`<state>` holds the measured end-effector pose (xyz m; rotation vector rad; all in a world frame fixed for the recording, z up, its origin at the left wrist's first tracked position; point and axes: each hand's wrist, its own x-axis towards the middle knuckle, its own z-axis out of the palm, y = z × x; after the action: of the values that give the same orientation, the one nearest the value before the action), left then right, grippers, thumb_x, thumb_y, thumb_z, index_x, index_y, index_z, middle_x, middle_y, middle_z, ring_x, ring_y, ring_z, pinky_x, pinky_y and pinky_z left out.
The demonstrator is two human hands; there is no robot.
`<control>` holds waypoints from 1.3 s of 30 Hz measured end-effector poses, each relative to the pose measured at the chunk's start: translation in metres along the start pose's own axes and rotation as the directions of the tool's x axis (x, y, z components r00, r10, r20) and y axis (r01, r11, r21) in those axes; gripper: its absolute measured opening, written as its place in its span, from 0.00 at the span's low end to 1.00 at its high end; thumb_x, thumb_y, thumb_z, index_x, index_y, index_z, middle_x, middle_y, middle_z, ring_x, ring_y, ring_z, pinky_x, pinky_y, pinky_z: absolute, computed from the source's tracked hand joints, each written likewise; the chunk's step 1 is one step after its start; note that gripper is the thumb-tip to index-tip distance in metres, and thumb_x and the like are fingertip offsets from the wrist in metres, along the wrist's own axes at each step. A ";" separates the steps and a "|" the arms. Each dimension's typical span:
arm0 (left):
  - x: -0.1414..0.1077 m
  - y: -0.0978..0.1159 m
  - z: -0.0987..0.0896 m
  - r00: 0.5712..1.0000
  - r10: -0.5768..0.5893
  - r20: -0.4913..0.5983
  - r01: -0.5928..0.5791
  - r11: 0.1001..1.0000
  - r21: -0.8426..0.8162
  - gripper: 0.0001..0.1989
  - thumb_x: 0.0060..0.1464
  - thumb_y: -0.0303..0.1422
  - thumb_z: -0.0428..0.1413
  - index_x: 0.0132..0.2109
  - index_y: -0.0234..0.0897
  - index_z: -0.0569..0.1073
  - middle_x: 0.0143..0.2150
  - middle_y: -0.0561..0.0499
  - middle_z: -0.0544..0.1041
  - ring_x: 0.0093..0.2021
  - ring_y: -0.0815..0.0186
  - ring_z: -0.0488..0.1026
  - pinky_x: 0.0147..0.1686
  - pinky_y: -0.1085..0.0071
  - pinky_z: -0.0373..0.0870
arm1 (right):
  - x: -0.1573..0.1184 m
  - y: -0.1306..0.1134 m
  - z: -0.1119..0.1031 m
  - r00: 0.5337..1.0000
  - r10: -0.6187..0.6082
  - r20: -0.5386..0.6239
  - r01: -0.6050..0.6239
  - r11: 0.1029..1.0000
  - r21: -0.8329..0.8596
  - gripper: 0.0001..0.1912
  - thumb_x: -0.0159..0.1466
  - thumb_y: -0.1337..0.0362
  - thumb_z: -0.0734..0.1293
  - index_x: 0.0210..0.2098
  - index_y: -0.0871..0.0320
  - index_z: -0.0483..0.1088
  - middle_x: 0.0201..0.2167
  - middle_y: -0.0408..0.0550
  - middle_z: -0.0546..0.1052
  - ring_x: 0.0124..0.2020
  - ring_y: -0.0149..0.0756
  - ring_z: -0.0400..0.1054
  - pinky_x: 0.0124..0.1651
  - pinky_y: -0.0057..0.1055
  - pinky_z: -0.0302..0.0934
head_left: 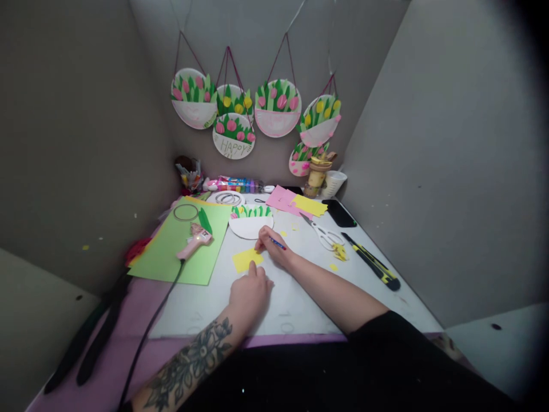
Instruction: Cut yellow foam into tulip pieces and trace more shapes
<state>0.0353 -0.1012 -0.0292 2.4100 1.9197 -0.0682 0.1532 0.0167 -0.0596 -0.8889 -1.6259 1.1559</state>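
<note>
A small yellow paper piece (pixel 247 260) lies flat on the white work surface. My left hand (pixel 251 290) rests at its lower edge with fingertips touching it, the fingers partly spread. My right hand (pixel 273 245) grips a blue pen (pixel 278 244), its fingertips at the paper's right corner; the pen's tip is hidden behind the fingers. Just beyond the hands sits a white half-plate basket (pixel 251 226) with green paper leaves and a pink flower at its left side.
Green sheets (pixel 180 246) with a pink glue gun (pixel 195 243) lie left, its cord running toward me. To the right are white scissors (pixel 326 234), a cutter (pixel 373 263) and a phone (pixel 339 213). Pink paper (pixel 281 198) lies behind; decorated plates (pixel 278 117) hang on the wall.
</note>
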 end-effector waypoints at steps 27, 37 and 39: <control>0.003 -0.001 0.003 1.000 0.004 0.017 -0.003 1.000 -0.019 0.17 0.62 0.40 0.42 0.48 0.32 0.67 0.59 0.32 0.63 0.35 0.58 0.77 0.30 0.63 0.71 | -0.006 0.001 0.007 0.955 0.163 -0.249 -0.203 0.968 -0.145 0.13 0.50 0.61 0.67 0.19 0.55 0.57 0.14 0.35 0.60 0.19 0.28 0.55 0.23 0.26 0.51; 0.004 -0.001 0.004 1.000 0.005 0.022 -0.005 1.000 -0.027 0.17 0.62 0.39 0.43 0.49 0.32 0.67 0.60 0.31 0.62 0.35 0.58 0.77 0.31 0.63 0.72 | -0.006 0.000 0.006 0.961 0.158 -0.228 -0.197 0.967 -0.161 0.12 0.49 0.61 0.66 0.19 0.55 0.57 0.14 0.35 0.60 0.19 0.29 0.56 0.23 0.26 0.52; 0.004 -0.001 0.004 1.000 0.001 0.026 -0.001 1.000 -0.023 0.17 0.62 0.40 0.43 0.49 0.32 0.67 0.61 0.31 0.61 0.36 0.58 0.77 0.32 0.63 0.72 | -0.006 0.000 0.006 0.963 0.154 -0.221 -0.192 0.968 -0.162 0.11 0.49 0.62 0.66 0.19 0.55 0.57 0.14 0.35 0.59 0.19 0.28 0.55 0.23 0.26 0.51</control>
<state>0.0355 -0.0978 -0.0333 2.3837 1.8979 -0.0767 0.1492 0.0099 -0.0624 -1.2500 -1.5223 1.0040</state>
